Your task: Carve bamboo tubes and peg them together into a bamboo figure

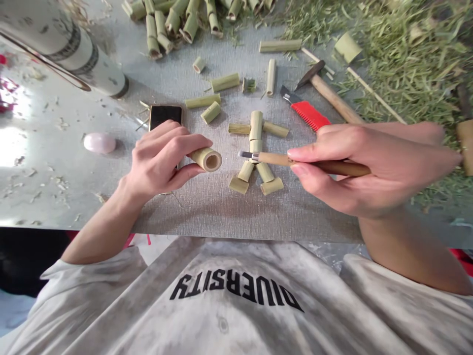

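My left hand (162, 158) grips a short bamboo tube (207, 159), its hollow end turned to the right and toward me. In my right hand (343, 167) is a wooden-handled carving chisel (275, 158). Its metal tip points left, a small gap away from the tube's open end. Beneath the chisel, cut bamboo pieces (256, 125) lie on the table in the shape of a figure with arms and legs; the chisel covers part of its middle. Both hands are closed round what they hold.
Loose bamboo pieces (225, 82) lie beyond the figure, near a phone (165, 116). A red utility knife (309, 115) and a hammer (334, 98) rest at right, by heaped green shavings (391, 64). More bamboo (177, 19) is piled behind. A pink oval object (99, 143) sits left.
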Tool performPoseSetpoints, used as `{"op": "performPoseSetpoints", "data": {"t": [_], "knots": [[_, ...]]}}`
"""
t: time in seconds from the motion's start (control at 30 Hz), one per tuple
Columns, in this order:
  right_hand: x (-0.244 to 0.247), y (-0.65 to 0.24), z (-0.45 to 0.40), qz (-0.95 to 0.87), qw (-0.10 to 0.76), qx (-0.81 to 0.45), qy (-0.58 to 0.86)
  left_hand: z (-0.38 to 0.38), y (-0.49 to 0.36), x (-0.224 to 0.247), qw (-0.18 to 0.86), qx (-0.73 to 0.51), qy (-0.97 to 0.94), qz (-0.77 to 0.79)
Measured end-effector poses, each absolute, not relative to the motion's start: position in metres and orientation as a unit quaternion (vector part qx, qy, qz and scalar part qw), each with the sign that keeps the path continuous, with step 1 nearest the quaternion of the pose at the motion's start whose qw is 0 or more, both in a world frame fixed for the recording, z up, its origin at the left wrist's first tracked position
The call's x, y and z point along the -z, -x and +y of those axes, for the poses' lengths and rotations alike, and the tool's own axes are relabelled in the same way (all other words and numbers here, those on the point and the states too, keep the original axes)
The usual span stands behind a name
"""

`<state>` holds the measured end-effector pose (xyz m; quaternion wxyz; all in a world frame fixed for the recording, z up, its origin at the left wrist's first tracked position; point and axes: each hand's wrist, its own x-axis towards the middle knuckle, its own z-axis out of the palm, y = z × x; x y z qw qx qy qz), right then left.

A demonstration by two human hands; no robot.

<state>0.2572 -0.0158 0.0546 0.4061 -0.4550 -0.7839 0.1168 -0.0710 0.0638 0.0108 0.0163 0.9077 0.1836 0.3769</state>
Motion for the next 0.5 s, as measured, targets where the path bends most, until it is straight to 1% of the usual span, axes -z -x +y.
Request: {"op": "performPoseSetpoints", "data": {"t": [0.13,0.33,0.4,0.5], "knots": [[-0.051,-0.258,-0.018,-0.786,0.374,-0.125,0.477,0.066,0.07,-0.009,0.02,-0.384,-0.907,0.174],[-0.059,-0.254,-0.016,-0.8,0.423,-0.12,0.407,0.065,0.068,-0.008,0.025,-0.385,-0.907,0.169],[-0.065,-0.252,-0.018,-0.818,0.407,-0.129,0.386,0.064,0.069,-0.008,0.03,-0.378,-0.909,0.169],[-0.074,-0.248,-0.023,-0.846,0.351,-0.132,0.38,0.063,0.069,-0.009,0.026,-0.375,-0.91,0.172]]}}
